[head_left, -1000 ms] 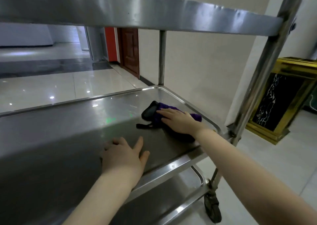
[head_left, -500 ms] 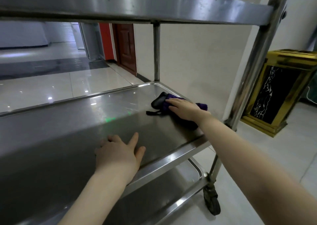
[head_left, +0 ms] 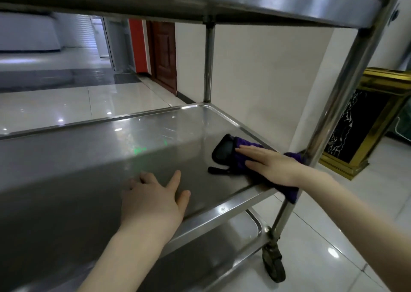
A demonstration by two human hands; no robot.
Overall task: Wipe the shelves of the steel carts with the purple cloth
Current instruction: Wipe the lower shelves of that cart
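Note:
The steel cart's middle shelf (head_left: 111, 158) spreads across the view, under the top shelf (head_left: 200, 0). The purple cloth (head_left: 241, 156), with a black part and strap at its left end, lies at the shelf's right front corner and hangs a little over the front rim. My right hand (head_left: 271, 165) presses flat on the cloth, fingers straight and pointing left. My left hand (head_left: 153, 200) rests flat on the bare steel near the front rim, left of the cloth, fingers spread. The bottom shelf (head_left: 222, 242) shows below.
The cart's right front post (head_left: 347, 87) rises just beside my right hand, with a caster (head_left: 274, 262) at its foot. A rear post (head_left: 209, 64) stands at the far corner. A gold and black bin (head_left: 364, 122) sits on the tiled floor to the right, against the wall.
My right hand has slid the cloth toward the right front corner of the middle shelf, so its end now hangs over the rim. My left hand has stayed flat in place.

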